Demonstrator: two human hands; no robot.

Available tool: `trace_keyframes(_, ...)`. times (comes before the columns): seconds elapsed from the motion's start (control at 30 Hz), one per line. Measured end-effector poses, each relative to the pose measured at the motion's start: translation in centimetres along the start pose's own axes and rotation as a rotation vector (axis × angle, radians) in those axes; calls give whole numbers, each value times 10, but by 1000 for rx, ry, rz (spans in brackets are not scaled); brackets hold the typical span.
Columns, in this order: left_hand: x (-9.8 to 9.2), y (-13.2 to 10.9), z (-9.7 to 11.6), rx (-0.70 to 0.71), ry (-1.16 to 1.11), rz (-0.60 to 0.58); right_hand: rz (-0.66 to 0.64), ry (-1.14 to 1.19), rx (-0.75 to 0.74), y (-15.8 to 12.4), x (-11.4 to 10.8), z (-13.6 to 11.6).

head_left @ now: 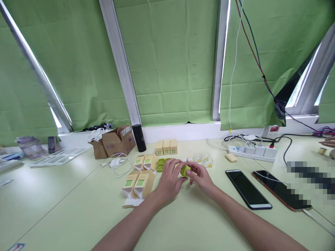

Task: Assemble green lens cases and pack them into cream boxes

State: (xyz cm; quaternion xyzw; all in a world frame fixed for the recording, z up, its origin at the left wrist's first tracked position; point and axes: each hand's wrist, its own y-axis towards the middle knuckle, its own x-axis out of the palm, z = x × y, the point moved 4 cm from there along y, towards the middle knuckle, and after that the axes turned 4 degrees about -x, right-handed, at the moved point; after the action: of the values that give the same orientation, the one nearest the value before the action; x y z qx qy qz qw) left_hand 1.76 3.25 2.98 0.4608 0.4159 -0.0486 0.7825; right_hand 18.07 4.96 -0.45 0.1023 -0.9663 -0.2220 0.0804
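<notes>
Both my hands meet over the middle of the pale green table. My left hand and my right hand pinch a small lime-green object between their fingertips. Just behind it lie more green pieces and small clear plastic cases. Left of my left hand lie several yellow cartons with green labels, some open at the end. Three more yellow cartons stand upright farther back.
Two dark phones lie at the right. A white power strip with chargers and cables sits behind them. A brown cardboard box, a black cylinder and a white charger stand at the back left. Another person's hand shows far right.
</notes>
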Motion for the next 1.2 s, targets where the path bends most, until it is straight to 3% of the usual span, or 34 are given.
trace_keyframes(0.17, 1, 0, 1, -22, -44, -42, 16, -53, -19, 1, 2, 4)
trace_keyframes(0.27, 2, 1, -6, -123, -161, -8, 16, -109, -16, 0, 0, 7)
trace_keyframes(0.4, 1, 3, -29, -373, -354, 135, 14, -535, -136, -4, -5, 3)
trace_keyframes(0.53, 2, 5, -49, -518, -564, 211, -143, -958, -332, -9, 7, -1)
trace_keyframes(0.67, 5, 7, -60, -535, -792, 254, -250, -1233, -339, -5, 17, 3)
trace_keyframes(0.8, 8, 6, -60, -545, -872, 255, -399, -1402, -271, 4, 22, 10)
trace_keyframes(1.0, 11, 3, -57, -552, -894, 212, -478, -1457, -288, 20, 32, 15)
trace_keyframes(1.2, 10, 2, -54, -545, -904, 236, -478, -1482, -259, 29, 38, 25)
